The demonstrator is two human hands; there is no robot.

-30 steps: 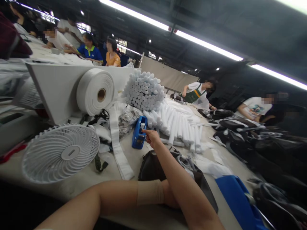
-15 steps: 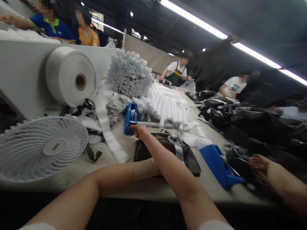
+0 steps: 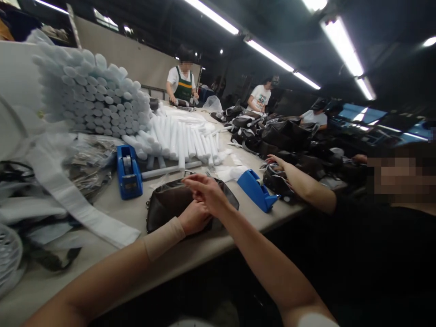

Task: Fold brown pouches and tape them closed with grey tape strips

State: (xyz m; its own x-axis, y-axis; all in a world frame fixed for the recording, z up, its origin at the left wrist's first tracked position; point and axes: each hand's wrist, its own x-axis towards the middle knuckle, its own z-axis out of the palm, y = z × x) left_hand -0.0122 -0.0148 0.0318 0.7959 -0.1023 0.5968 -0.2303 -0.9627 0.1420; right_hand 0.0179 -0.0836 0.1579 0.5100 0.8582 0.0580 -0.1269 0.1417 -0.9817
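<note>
A dark brown bag (image 3: pixel 166 204) lies on the table in front of me. My left hand (image 3: pixel 195 217), below a beige wrist band, rests on the bag's right part; its fingers are largely hidden behind my right hand. Above it, my right hand (image 3: pixel 206 193) crosses over the bag with fingers partly stretched out to the left, and nothing clear shows between them. Left of the bag stands a blue tape dispenser (image 3: pixel 129 172). A second blue dispenser (image 3: pixel 257 190) is to the bag's right.
White foam rods (image 3: pixel 180 138) lie beyond the bag, beside a stacked bundle (image 3: pixel 98 97). A white strip (image 3: pixel 85 209) crosses the table's left side. A person at right reaches toward dark bags (image 3: pixel 286 136). More people work farther back.
The view has swung to the right. My right hand has left the blue tape dispenser and come back over the bag, near my left hand. The neighbouring person now shows more fully.
</note>
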